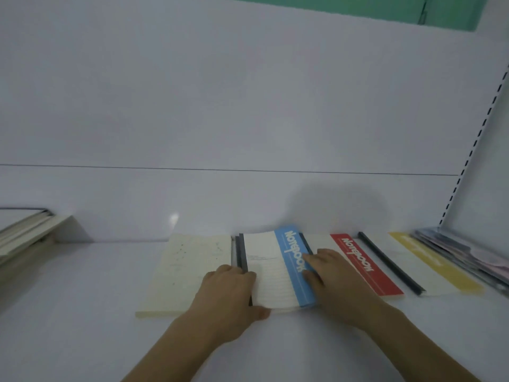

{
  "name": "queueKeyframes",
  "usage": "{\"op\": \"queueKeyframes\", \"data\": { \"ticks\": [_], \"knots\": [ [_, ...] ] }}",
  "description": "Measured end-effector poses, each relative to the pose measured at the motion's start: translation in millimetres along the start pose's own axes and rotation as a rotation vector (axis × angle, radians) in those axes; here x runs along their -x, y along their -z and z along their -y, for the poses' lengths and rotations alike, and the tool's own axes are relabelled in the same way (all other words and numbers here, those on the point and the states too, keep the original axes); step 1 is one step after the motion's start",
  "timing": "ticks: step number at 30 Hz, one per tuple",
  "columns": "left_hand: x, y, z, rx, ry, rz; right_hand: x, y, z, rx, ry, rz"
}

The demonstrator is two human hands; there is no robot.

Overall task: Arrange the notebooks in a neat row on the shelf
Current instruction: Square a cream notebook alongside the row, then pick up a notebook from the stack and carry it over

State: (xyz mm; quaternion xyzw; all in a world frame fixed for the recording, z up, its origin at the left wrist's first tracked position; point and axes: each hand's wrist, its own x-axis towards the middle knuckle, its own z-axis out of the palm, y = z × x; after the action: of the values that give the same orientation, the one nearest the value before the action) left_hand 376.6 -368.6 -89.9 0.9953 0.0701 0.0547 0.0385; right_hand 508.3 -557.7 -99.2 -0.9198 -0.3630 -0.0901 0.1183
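Observation:
Several notebooks lie flat in a row on the white shelf. A white notebook with a blue stripe sits in the middle, and both hands grip it. My left hand holds its near left corner by the dark spine. My right hand presses on its blue right edge. A plain cream notebook lies to its left. To the right lie a red-striped notebook and a yellow-striped one, each with a dark spine.
A stack of cream books leans at the far left. A fanned pile of thin coloured booklets lies at the far right, beside the slotted upright of the shelf. The white back panel rises behind.

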Motion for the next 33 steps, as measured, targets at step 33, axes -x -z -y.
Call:
{"op": "queueKeyframes", "data": {
  "ticks": [33],
  "knots": [
    [-19.4,-5.8,9.9,0.099,0.051,0.104,-16.0,-5.6,-26.7,-0.104,0.211,0.238]
  ]
}}
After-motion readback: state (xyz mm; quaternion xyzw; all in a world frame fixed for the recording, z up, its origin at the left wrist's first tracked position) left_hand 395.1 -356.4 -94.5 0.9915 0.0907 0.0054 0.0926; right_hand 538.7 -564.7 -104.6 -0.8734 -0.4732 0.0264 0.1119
